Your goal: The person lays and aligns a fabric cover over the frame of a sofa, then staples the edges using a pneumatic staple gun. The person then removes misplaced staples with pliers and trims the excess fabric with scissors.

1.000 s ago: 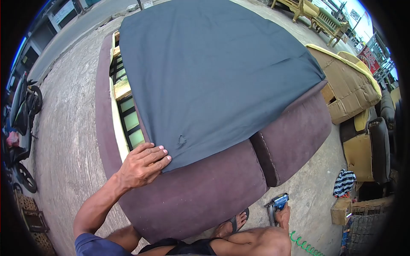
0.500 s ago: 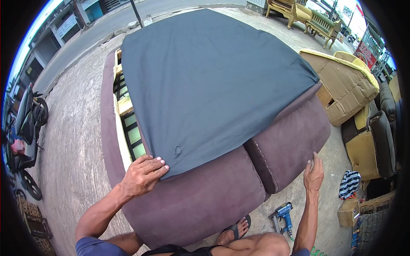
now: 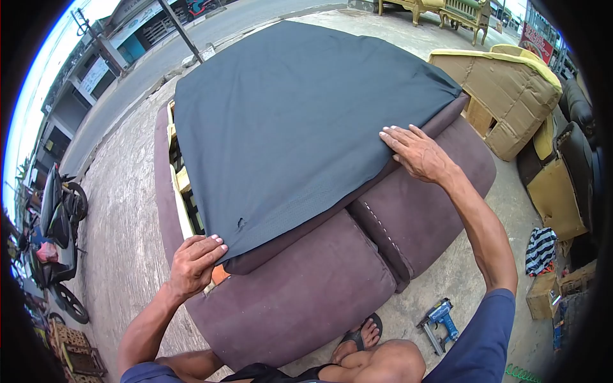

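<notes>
Dark grey cloth (image 3: pixel 300 121) lies over the underside of a purple sofa (image 3: pixel 300 293), with a small tear near its front left corner. My left hand (image 3: pixel 196 263) pinches that corner, at the wooden frame's edge. My right hand (image 3: pixel 418 152) rests on the cloth's front edge further right, fingers extended and slightly apart. Along the left side, wooden slats and dark webbing (image 3: pixel 193 214) show in a gap. A blue staple gun (image 3: pixel 440 324) lies on the ground by my right knee.
A cardboard-backed sofa piece (image 3: pixel 498 96) stands at the right, near dark cushions. Below it are a striped cloth (image 3: pixel 541 250) and a small box (image 3: pixel 543 295). Motorbikes (image 3: pixel 60 223) are parked at the left. A green coiled hose (image 3: pixel 522 373) lies at the lower right.
My right hand has let go of the staple gun and moved up onto the cloth's edge. The cloth's front edge has shifted back, uncovering more purple fabric. My left hand remains at the corner.
</notes>
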Demonstrator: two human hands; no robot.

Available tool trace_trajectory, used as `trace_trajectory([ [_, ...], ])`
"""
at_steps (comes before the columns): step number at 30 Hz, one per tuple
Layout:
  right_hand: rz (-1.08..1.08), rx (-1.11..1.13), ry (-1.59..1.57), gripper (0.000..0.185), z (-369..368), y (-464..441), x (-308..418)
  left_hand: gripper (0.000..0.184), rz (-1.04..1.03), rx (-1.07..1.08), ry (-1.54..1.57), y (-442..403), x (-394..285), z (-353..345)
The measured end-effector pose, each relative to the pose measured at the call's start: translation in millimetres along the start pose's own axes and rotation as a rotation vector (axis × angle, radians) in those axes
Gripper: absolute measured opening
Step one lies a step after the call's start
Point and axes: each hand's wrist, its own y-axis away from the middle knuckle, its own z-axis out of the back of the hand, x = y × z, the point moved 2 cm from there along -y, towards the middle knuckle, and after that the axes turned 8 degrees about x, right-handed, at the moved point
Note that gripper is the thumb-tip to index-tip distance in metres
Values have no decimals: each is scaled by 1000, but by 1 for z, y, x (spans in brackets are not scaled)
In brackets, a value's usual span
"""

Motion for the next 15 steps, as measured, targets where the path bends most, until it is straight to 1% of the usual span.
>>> trace_trajectory([
  [1, -16, -8, -9, 57, 3, -1, -2, 32, -16, 10, -7, -4, -3, 1],
  [3, -11, 85, -83, 61, 8, -8, -7, 34, 23, 83, -1, -7, -8, 8],
  [4, 37, 72, -138, 62, 7, -16, -15, 34, 21, 86, -14, -11, -9, 14],
  [5, 36, 62, -140, 62, 7, -21, -23, 24, 23, 249, -3, -18, -10, 17],
  [6, 10, 165, -211, 60, 9, -25, -26, 18, 24, 411, 8, -27, -9, 19],
  [7, -14, 266, -289, 58, 11, -29, -26, 23, 27, 578, 17, -36, -6, 23],
  [8, -8, 324, -245, 51, 14, -31, -25, 38, 118, 567, 57, -48, 2, 21],
  [10, -7, 331, -270, 50, 21, -33, -23, 39, 267, 421, 80, -97, -5, 20],
  [11, -20, 352, -285, 50, 21, -34, -27, 42, 291, 81, 207, -120, -11, 2],
  [12, 79, 297, -211, 54, 11, -36, -34, 33, 465, 89, 294, -150, -31, -1],
  [13, 72, 300, -219, 54, 8, -38, -35, 34, 344, -35, 273, -172, -41, -22],
  [14, 60, 325, -226, 51, 8, -39, -35, 41, 211, -161, 253, -193, -47, -47],
  [15, 46, 352, -230, 48, 6, -37, -38, 54, 301, -38, 313, -210, -53, -69],
])
